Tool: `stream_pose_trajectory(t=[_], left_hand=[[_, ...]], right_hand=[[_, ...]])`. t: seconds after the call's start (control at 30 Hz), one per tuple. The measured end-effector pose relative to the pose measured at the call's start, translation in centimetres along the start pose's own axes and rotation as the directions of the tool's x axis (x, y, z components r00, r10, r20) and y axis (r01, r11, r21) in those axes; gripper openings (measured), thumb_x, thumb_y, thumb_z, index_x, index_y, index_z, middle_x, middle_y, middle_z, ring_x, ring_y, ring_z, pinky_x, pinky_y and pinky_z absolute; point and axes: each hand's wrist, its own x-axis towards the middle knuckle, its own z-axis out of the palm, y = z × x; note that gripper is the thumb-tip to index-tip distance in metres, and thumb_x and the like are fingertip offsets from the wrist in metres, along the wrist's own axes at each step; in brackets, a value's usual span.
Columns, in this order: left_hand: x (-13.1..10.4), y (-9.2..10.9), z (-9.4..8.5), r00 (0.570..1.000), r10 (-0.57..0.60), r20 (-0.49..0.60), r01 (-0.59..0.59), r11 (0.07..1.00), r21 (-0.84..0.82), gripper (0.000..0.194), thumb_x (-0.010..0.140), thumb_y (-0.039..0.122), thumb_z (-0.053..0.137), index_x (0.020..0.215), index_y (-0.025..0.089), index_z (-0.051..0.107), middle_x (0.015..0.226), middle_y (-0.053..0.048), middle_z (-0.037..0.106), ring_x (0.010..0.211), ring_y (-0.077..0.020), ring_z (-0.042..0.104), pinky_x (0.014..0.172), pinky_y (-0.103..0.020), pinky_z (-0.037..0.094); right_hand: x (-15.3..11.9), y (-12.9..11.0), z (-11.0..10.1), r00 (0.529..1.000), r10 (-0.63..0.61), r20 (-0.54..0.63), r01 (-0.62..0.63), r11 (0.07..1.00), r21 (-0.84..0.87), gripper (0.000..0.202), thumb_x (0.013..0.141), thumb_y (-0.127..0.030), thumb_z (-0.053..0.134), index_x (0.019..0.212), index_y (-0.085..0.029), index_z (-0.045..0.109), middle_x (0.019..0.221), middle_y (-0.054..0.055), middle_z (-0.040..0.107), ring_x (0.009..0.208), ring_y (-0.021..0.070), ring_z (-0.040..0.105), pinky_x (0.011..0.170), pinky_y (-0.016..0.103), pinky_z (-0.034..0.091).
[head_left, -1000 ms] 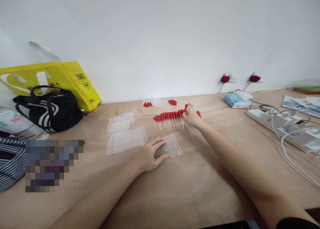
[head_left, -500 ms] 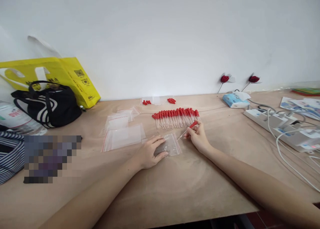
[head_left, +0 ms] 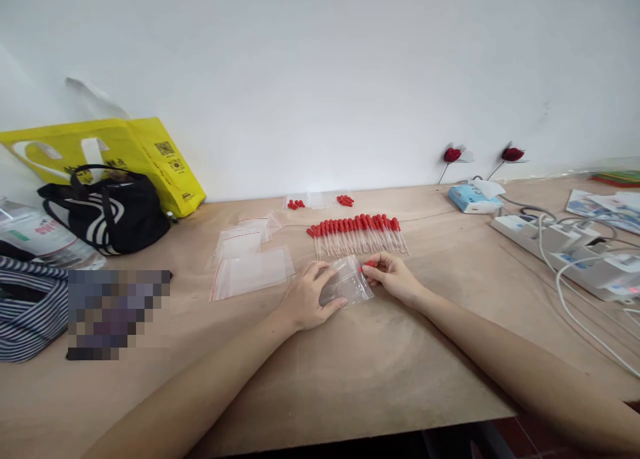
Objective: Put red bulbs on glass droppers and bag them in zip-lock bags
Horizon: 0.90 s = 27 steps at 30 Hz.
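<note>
My left hand (head_left: pixel 306 300) lies over the left end of a clear zip bag (head_left: pixel 352 285) on the table, thumb and fingers about it, holding it. In the pinched fingers of my right hand (head_left: pixel 396 279) is a dropper with a red bulb (head_left: pixel 368 265). Its thin glass stem points left into the bag's mouth; how deep it sits is hard to tell. Just behind the bag lies a row of several red-bulbed droppers (head_left: pixel 356 227), bulbs toward the wall. Left of my left hand lie flat zip bags (head_left: pixel 257 272) with red seal lines.
Bags with red bulbs (head_left: pixel 345 200) lie by the wall. At left are a yellow tote bag (head_left: pixel 175 172), a black pouch (head_left: pixel 127 215) and a plastic bottle (head_left: pixel 43 235). On the right stand a tissue pack (head_left: pixel 470 199) and a power strip (head_left: pixel 565 252) with white cables.
My right hand has moved left and slightly down, bringing the dropper's stem to the bag's mouth. The bag's right end has lifted and opened out a little under my left hand.
</note>
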Motion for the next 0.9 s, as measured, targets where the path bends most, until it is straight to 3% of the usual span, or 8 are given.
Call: stream_pose_trajectory(t=[0.1,0.27,0.4,0.5,0.63,0.8,0.9], left_hand=[[0.1,0.3,0.1,0.996,-0.074,-0.047,0.078,0.994,0.078,0.053,0.069,0.056,0.054,0.108,0.020,0.052,0.104,-0.009,0.052,0.099,-0.0278,0.049,0.086,-0.044,0.040],[-0.2,-0.1,-1.2,0.995,-0.060,0.075,0.060,0.998,0.007,0.048,0.076,0.051,0.049,0.113,0.020,0.049,0.101,-0.008,0.059,0.095,-0.0257,0.053,0.083,-0.041,0.041],[-1.5,-1.5,-3.1,0.962,-0.002,0.273,0.049,0.986,-0.162,0.064,0.081,0.038,0.047,0.135,0.025,0.015,0.121,-0.005,0.052,0.112,-0.0219,0.046,0.094,-0.040,0.036],[-2.5,-2.2,-3.6,0.944,0.029,0.328,0.045,0.975,-0.217,0.066,0.084,0.034,0.044,0.137,0.026,0.005,0.132,-0.005,0.042,0.120,-0.0204,0.038,0.098,-0.040,0.032],[-2.4,-2.3,-3.1,0.944,0.066,0.323,0.016,0.970,-0.244,0.067,0.084,0.033,0.045,0.137,0.026,0.006,0.133,-0.006,0.040,0.121,-0.0199,0.038,0.098,-0.039,0.033],[-1.4,-2.3,-2.4,0.937,0.128,0.326,-0.050,0.970,-0.237,0.059,0.084,0.033,0.044,0.135,0.024,0.016,0.132,-0.006,0.042,0.119,-0.0201,0.040,0.098,-0.038,0.034],[-1.3,-2.3,-2.2,0.944,0.127,0.305,-0.070,0.979,-0.190,0.052,0.084,0.035,0.044,0.131,0.021,0.026,0.132,-0.008,0.041,0.119,-0.0204,0.039,0.098,-0.037,0.034]], right_hand=[[0.0,0.2,-0.6,0.987,-0.026,0.160,0.052,0.985,-0.164,0.033,0.061,-0.044,0.066,0.076,-0.015,0.058,0.064,-0.001,0.057,0.053,0.0083,0.049,0.051,0.024,0.042],[0.2,0.2,-1.2,0.968,-0.128,0.218,0.209,0.888,-0.409,0.028,0.066,-0.041,0.063,0.081,-0.018,0.067,0.066,-0.001,0.052,0.053,0.0081,0.042,0.052,0.023,0.039],[0.1,-0.4,-1.4,0.940,-0.161,0.300,0.301,0.804,-0.512,0.021,0.071,-0.034,0.060,0.084,-0.020,0.068,0.069,0.000,0.051,0.058,0.0094,0.044,0.055,0.023,0.039],[0.1,-0.4,-1.5,0.936,-0.116,0.331,0.281,0.813,-0.510,0.022,0.073,-0.031,0.057,0.088,-0.018,0.066,0.066,-0.001,0.050,0.054,0.0083,0.041,0.052,0.022,0.036],[0.2,-0.2,-1.3,0.950,-0.070,0.305,0.219,0.845,-0.488,0.023,0.074,-0.033,0.056,0.085,-0.015,0.064,0.059,-0.003,0.048,0.049,0.0071,0.036,0.046,0.020,0.031],[-0.1,-0.6,-0.7,0.918,-0.175,0.357,0.351,0.780,-0.519,0.022,0.075,-0.034,0.054,0.075,-0.016,0.066,0.067,0.000,0.053,0.060,0.0097,0.045,0.054,0.022,0.035],[0.2,-0.7,-1.3,0.896,-0.146,0.420,0.367,0.775,-0.514,0.023,0.078,-0.031,0.048,0.074,-0.016,0.065,0.069,0.001,0.056,0.060,0.0100,0.047,0.054,0.022,0.036]])
